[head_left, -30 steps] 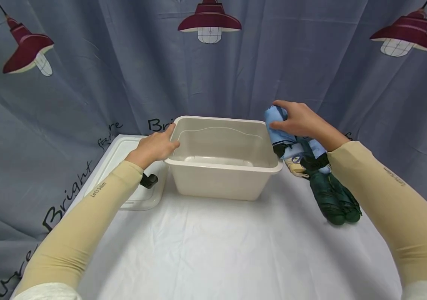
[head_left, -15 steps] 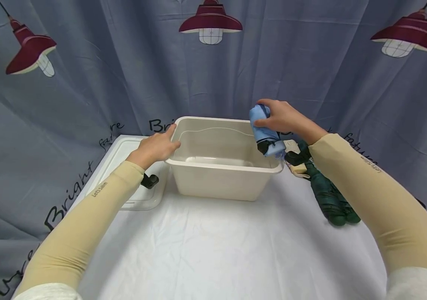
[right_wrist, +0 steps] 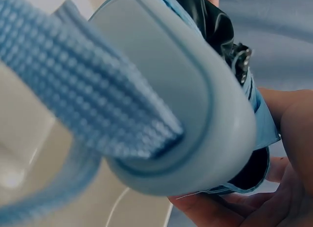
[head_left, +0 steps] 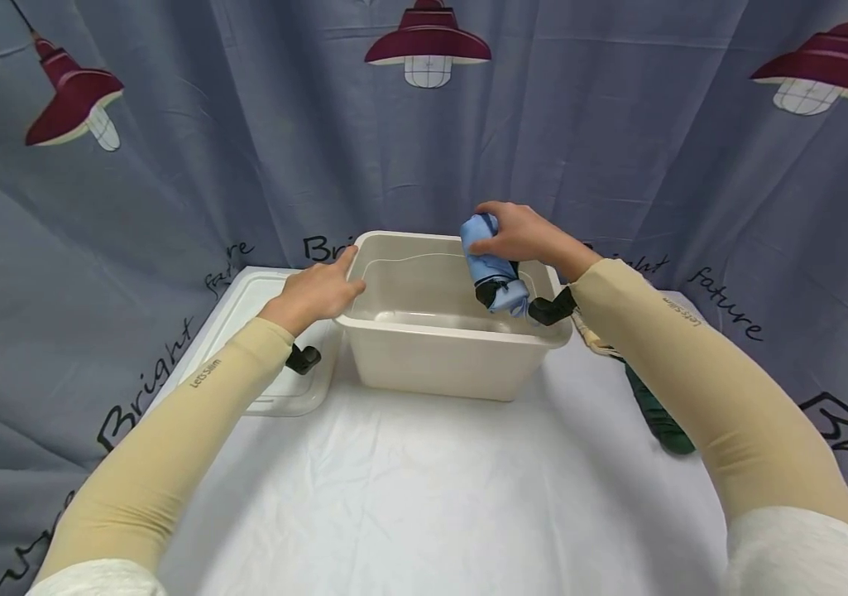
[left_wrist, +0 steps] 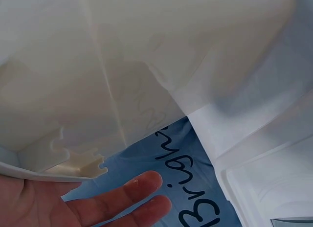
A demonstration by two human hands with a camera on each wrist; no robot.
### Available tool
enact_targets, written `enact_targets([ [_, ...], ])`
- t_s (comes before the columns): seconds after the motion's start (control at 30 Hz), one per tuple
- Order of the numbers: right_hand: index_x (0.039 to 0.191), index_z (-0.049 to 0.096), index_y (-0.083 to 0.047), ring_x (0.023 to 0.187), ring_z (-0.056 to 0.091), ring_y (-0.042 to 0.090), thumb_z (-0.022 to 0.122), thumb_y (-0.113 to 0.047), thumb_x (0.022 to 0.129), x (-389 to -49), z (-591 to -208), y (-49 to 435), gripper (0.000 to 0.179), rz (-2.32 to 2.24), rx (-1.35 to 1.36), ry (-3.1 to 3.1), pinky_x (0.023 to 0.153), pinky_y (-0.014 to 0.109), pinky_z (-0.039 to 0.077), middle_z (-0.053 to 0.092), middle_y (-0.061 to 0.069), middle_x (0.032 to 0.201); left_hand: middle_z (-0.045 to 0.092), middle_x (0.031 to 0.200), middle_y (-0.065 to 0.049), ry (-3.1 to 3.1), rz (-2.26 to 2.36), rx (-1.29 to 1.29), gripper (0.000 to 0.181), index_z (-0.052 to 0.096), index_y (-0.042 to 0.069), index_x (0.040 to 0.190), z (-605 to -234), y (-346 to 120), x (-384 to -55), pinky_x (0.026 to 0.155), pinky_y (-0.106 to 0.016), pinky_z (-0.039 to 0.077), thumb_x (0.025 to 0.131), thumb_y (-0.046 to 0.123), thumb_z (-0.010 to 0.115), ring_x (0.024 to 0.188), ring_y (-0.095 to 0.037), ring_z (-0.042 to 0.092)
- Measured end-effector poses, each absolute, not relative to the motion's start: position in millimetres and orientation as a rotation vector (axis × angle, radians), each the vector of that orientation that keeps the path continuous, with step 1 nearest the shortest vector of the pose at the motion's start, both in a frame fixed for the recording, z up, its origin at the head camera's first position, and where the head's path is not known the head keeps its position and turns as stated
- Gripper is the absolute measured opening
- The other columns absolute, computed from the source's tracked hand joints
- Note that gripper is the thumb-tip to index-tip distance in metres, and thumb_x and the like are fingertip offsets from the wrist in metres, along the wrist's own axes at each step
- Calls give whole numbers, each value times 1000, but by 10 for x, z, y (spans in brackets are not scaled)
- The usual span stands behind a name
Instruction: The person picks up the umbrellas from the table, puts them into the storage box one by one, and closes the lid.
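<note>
**Finding: right hand (head_left: 531, 233) loaded; blue folded umbrella (head_left: 491, 269) over the bin (head_left: 434, 360), not set down**

My right hand has its thumb and fingers curled round the umbrella's body; the grip appears secure. The umbrella is tilted, its handle (right_wrist: 171, 85) at the lower end, nearest me, and it sits over the right part of the bin's opening. A woven strap (right_wrist: 88, 85) trails from the handle.

My left hand (head_left: 318, 288) is at the bin's left rim, thumb to the inner side. Two fingers seen from that wrist are straight and lie outside the wall, holding nothing.

Step in hand, as I judge it: placing the umbrella in the bin. The next move would call for lowering it to the floor of the bin, keeping the strap inside the rim, then easing my fingers off while my left hand steadies the wall.

Farther out, a lid (head_left: 256, 290) lies flat on the table (head_left: 438, 480), left of the bin. To the right are a cream item (head_left: 593, 338) and a dark green bundle (head_left: 658, 414).

Limits of inspection: my right sleeve (head_left: 662, 372) covers much of both right-hand items, so I cannot identify them. A black wrist unit (head_left: 553, 307) blocks part of the right rim. The umbrella's height above the floor cannot be determined. My left thumb is out of the left-wrist view.
</note>
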State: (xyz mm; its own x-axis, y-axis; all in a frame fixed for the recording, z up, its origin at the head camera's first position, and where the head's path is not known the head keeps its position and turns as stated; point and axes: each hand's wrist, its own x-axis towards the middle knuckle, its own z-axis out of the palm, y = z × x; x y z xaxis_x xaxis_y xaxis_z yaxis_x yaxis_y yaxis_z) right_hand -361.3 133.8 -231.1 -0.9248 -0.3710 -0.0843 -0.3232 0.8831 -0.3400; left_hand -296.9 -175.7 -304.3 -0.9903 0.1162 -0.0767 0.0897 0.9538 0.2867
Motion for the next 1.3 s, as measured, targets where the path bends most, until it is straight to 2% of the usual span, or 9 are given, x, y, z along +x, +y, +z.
enact_targets([
  [0.4, 154, 38, -15, 121, 49, 31, 67, -40, 92, -3693, -2443, 899, 73, -472, -564, 2809, 102, 46, 44, 46, 16, 150, 51, 150, -17, 3014, 445, 148, 75, 7, 27, 164, -3050, -1771, -2968, 91, -57, 45, 100, 48, 39, 128, -37, 56],
  [0.63, 156, 36, -14, 117, 53, 30, 67, -37, 93, -3687, -2529, 711, 74, -459, -562, 2748, 83, 41, 57, 45, 17, 148, 52, 148, -18, 3019, 438, 153, 74, 8, 26, 164, -3054, -1754, -2971, 92, -58, 45, 99, 48, 39, 127, -37, 57],
  [0.97, 152, 42, -14, 104, 59, 24, 68, -34, 92, -3735, -2690, 480, 68, -445, -575, 2616, 67, 35, 59, 50, 15, 134, 52, 149, -18, 3020, 420, 144, 75, 7, 27, 164, -3056, -1764, -2985, 93, -57, 45, 99, 49, 38, 128, -37, 56],
  [1.13, 152, 41, -9, 101, 63, 26, 69, -29, 93, -3749, -2752, 342, 68, -444, -563, 2500, 67, 37, 60, 52, 16, 131, 53, 147, -19, 3028, 405, 141, 75, 7, 27, 164, -3052, -1763, -2984, 91, -56, 46, 99, 49, 38, 126, -36, 58],
  [1.3, 148, 47, -8, 95, 65, 25, 69, -28, 93, -3788, -2849, 222, 63, -400, -553, 2445, 70, 37, 61, 55, 16, 127, 59, 140, -18, 3016, 387, 129, 74, 6, 27, 164, -3061, -1743, -2992, 86, -54, 48, 100, 48, 37, 114, -33, 63],
])
